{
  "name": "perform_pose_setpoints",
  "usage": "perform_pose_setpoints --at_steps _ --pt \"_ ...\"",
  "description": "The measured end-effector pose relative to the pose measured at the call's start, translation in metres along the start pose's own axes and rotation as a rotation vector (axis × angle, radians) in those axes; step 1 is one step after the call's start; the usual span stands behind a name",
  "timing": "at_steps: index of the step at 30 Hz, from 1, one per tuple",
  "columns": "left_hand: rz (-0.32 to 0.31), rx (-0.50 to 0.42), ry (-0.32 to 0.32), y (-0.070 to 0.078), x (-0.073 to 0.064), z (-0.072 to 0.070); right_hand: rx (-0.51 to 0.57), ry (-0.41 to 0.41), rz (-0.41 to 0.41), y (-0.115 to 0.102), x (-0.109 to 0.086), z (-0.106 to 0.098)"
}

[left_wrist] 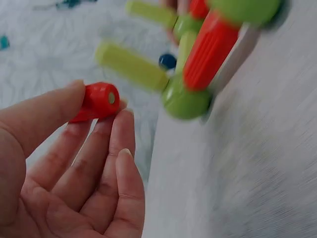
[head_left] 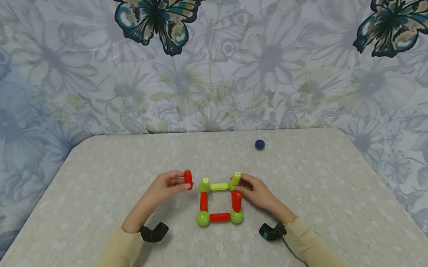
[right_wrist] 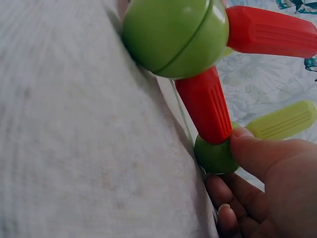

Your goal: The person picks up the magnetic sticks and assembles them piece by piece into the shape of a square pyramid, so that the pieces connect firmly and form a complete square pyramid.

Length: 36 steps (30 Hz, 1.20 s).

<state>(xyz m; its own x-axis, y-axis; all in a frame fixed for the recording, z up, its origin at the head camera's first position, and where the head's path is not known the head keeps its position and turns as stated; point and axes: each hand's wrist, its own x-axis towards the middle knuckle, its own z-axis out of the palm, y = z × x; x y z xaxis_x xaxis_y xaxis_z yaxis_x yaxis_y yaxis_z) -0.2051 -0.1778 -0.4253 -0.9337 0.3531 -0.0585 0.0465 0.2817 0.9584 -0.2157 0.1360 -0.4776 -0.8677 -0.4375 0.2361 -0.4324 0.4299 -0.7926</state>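
Note:
My left hand (head_left: 166, 186) pinches a short red magnetic rod (head_left: 188, 178) between thumb and fingertips, left of the building frame. A round metal disc shows in that red rod's end (left_wrist: 112, 98) in the left wrist view. The frame is a square on the table, with a green ball (head_left: 202, 219) at each corner. Red rods (head_left: 219, 217) form its front and sides, a yellow-green rod (head_left: 219, 186) its back. Yellow-green rods stand on both back balls, a red rod (right_wrist: 272, 32) on the front right one. My right hand (head_left: 259, 193) grips the back right ball (right_wrist: 213, 156).
A dark blue ball (head_left: 259, 144) lies toward the back of the table, right of the frame. The pale patterned tabletop (head_left: 90, 193) ends at a wall (head_left: 217, 78) covered with flowers and butterflies. A black camera mount (head_left: 154, 232) sits at each wrist.

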Motion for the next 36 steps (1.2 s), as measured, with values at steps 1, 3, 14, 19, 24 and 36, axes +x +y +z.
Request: perform_pose_setpoints --at_steps 1,3,14,19,24,36 --pt "0.012 -0.004 -0.034 0.002 -0.006 0.005 -0.001 0.002 0.002 0.000 0.000 0.000" --pt "0.047 0.001 -0.091 0.005 -0.016 0.015 -0.002 0.003 0.005 0.001 0.000 0.000" --pt "0.132 0.114 -0.184 -0.001 -0.022 0.045 -0.005 -0.002 0.007 -0.001 0.000 0.001" --pt "0.141 0.116 -0.182 -0.001 -0.023 0.047 -0.010 0.006 0.001 -0.001 0.000 0.000" --pt "0.161 0.125 -0.182 -0.003 -0.022 0.048 -0.010 0.013 0.019 -0.001 -0.001 0.000" --pt "0.192 0.154 -0.153 -0.010 -0.022 0.051 0.191 -0.467 0.018 -0.025 -0.014 -0.048"
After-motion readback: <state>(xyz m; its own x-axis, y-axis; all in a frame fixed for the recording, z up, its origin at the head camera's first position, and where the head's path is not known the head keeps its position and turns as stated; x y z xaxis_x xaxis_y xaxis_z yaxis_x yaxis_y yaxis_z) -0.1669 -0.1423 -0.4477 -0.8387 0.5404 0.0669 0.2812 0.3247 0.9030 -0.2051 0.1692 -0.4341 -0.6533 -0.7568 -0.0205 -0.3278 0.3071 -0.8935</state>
